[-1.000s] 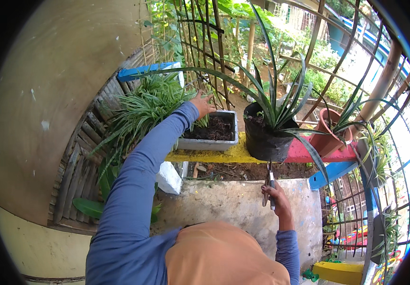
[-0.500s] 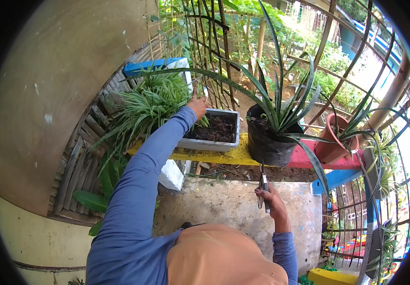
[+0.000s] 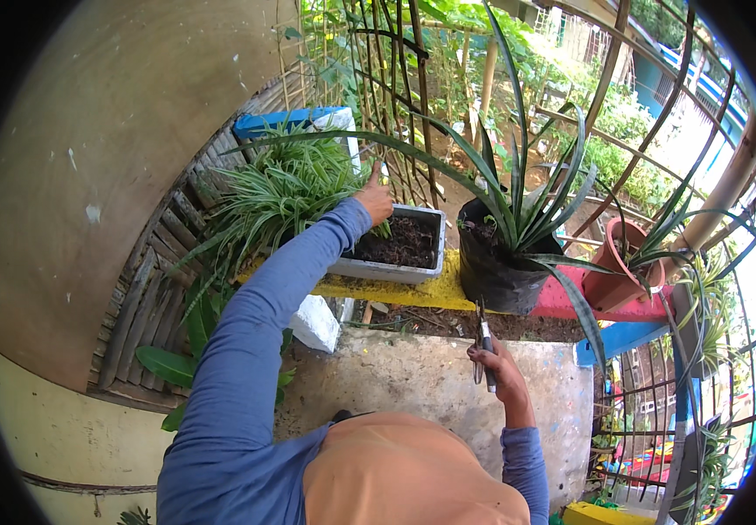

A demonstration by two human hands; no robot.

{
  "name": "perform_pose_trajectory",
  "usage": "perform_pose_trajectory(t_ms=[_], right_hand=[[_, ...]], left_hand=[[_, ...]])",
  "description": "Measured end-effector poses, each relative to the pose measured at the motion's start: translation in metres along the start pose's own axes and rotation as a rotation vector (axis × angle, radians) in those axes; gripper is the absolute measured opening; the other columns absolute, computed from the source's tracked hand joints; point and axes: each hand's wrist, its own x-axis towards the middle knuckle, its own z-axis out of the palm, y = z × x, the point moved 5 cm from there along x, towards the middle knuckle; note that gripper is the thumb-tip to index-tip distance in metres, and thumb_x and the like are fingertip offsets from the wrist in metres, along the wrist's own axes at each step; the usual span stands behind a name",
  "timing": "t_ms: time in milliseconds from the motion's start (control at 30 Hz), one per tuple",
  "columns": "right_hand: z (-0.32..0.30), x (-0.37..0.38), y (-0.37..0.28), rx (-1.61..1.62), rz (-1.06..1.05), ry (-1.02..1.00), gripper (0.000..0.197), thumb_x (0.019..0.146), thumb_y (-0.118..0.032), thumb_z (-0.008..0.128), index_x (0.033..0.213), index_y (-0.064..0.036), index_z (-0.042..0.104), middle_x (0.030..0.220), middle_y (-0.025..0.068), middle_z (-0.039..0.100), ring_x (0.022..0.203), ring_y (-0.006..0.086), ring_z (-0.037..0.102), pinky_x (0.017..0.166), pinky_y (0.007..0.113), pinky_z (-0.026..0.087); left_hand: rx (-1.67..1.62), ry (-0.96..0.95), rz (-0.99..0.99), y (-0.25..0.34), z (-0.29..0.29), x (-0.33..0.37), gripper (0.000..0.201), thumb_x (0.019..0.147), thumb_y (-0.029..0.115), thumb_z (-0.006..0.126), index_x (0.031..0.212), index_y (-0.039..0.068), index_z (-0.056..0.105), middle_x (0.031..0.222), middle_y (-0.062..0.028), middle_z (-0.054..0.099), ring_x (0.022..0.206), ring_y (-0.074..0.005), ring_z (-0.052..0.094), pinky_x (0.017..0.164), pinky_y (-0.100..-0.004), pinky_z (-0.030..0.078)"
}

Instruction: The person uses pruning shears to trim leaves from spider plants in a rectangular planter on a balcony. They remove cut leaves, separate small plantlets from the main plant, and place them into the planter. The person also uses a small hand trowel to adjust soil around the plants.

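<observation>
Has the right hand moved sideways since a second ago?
Yes: the right hand has shifted left with its shears, judged against the black planter.

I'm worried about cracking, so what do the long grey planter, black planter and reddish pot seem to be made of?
The grey planter looks like dull plastic, going by its thin rim, though I'm unsure. The black planter seems a soft, slightly shiny plastic bag: its sides crease. The reddish pot is probably smooth plastic, evenly coloured, but possibly clay.

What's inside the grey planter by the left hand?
Dark soil shows in the right part of the planter. The left part is covered by the blue sleeve and green leaves; its contents can't be seen.
</observation>
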Motion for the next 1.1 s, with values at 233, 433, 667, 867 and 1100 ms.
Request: perform_pose_trajectory(t_ms=[233,433,667,867,1100], right_hand=[[0.002,0.005,-0.001,-0.060,0.036,-0.010,0.067,0.071,-0.031,0.073,0.125,0.0008,0.048,0.086,0.0012,0.047,0.082,0.0133,0.043,0.076,0.024,0.036],[0.012,0.006,-0.007,-0.080,0.019,-0.004,0.049,0.071,-0.026,0.070,0.109,-0.0026,0.051,0.085,0.0011,0.048,0.080,0.0125,0.044,0.074,0.024,0.035],[0.032,0.014,-0.016,-0.065,-0.013,-0.057,0.047,0.073,-0.021,0.067,0.113,-0.0015,0.052,0.087,0.0011,0.049,0.084,0.0118,0.046,0.076,0.024,0.037],[0.033,0.019,-0.010,-0.029,-0.002,-0.103,0.086,0.070,-0.026,0.072,0.143,-0.0007,0.032,0.089,0.0025,0.047,0.083,0.0148,0.044,0.078,0.025,0.036],[0.034,0.026,-0.008,-0.092,0.004,-0.100,0.087,0.069,-0.022,0.072,0.143,-0.0006,0.031,0.096,0.0037,0.050,0.089,0.0157,0.047,0.084,0.025,0.037]], left_hand=[[0.020,-0.006,0.022,-0.009,-0.023,0.004,0.017,0.083,0.022,0.056,0.080,0.017,0.073,0.074,0.0007,0.066,0.094,-0.0211,0.058,0.105,-0.0726,0.013],[0.076,-0.071,-0.036,-0.036,-0.060,0.003,0.019,0.086,0.019,0.054,0.085,0.014,0.073,0.082,-0.0024,0.068,0.092,-0.0211,0.065,0.104,-0.0755,0.009],[0.113,-0.008,-0.145,-0.050,-0.088,-0.012,0.020,0.086,0.019,0.053,0.089,0.014,0.073,0.084,-0.0009,0.070,0.098,-0.0234,0.063,0.104,-0.0743,0.009],[0.090,0.024,-0.092,-0.015,-0.075,-0.019,0.017,0.083,0.022,0.056,0.083,0.017,0.073,0.078,0.0026,0.066,0.094,-0.0211,0.061,0.106,-0.0729,0.008],[0.093,0.071,-0.171,-0.043,-0.083,-0.039,0.017,0.085,0.020,0.056,0.084,0.017,0.073,0.078,0.0043,0.067,0.096,-0.0192,0.060,0.105,-0.0738,0.005]])
